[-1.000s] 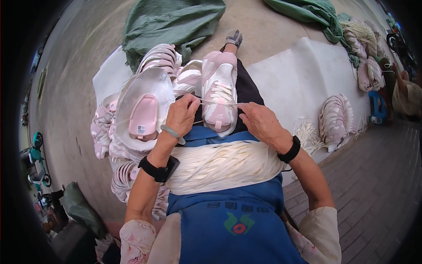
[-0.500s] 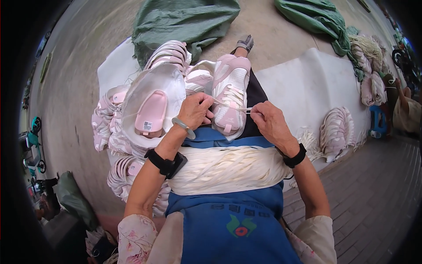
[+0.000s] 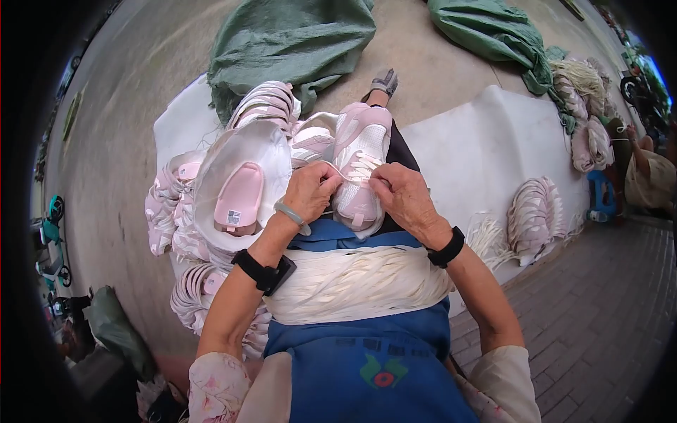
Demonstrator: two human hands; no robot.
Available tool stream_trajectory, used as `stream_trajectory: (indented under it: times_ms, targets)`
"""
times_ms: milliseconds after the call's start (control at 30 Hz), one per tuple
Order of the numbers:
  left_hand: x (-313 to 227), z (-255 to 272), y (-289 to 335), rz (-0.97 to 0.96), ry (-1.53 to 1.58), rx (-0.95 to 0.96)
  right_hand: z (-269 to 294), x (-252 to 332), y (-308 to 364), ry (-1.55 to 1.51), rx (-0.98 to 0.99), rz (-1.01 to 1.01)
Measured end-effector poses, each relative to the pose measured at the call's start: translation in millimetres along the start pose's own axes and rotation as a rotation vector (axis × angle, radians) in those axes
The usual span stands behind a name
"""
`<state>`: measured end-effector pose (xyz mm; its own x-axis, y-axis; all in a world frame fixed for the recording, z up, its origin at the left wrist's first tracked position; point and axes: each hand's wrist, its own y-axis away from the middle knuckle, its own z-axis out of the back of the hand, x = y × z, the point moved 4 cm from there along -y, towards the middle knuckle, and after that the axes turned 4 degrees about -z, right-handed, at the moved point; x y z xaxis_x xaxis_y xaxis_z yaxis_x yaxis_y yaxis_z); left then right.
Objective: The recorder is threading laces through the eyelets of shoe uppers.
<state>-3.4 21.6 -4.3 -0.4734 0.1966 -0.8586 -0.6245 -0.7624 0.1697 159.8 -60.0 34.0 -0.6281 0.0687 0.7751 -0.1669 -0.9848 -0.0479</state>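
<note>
A pink and white shoe upper (image 3: 356,144) lies on my lap, its toe pointing away from me. A cream lace (image 3: 364,166) crosses its front in several rows. My left hand (image 3: 312,187) pinches a lace end at the left side of the opening. My right hand (image 3: 402,194) is closed at the right side, its thumb and forefinger on the lace by the eyelets. A thick bundle of cream laces (image 3: 352,285) lies across the blue apron (image 3: 367,345) on my lap.
To the left, a white bowl-shaped holder (image 3: 211,166) contains a pink sole-shaped piece (image 3: 238,197). Stacked uppers (image 3: 169,204) surround it, and another stack (image 3: 536,215) stands on the white sheet (image 3: 472,141) at right. Green sacks (image 3: 289,49) lie beyond. A blue stool (image 3: 601,197) stands far right.
My right hand has moved left, closer to the upper and my left hand. The lace stretch that showed between them at the right is now mostly covered. The whole view has shifted slightly.
</note>
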Motion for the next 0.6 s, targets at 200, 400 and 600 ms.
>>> stream_trajectory:
  times_ms: [200,400,600]
  targets:
    - [-1.4,7.0,10.4,0.039,-0.038,-0.140,13.4,-15.5,23.2,0.027,0.155,-0.132]
    - [-31.1,2.6,27.8,-0.299,-0.452,-0.224,5.8,-24.2,21.6,0.044,0.047,-0.043]
    - [-45.5,-7.5,41.9,-0.271,-0.748,-0.161,3.2,-29.4,24.0,0.108,-0.021,-0.060]
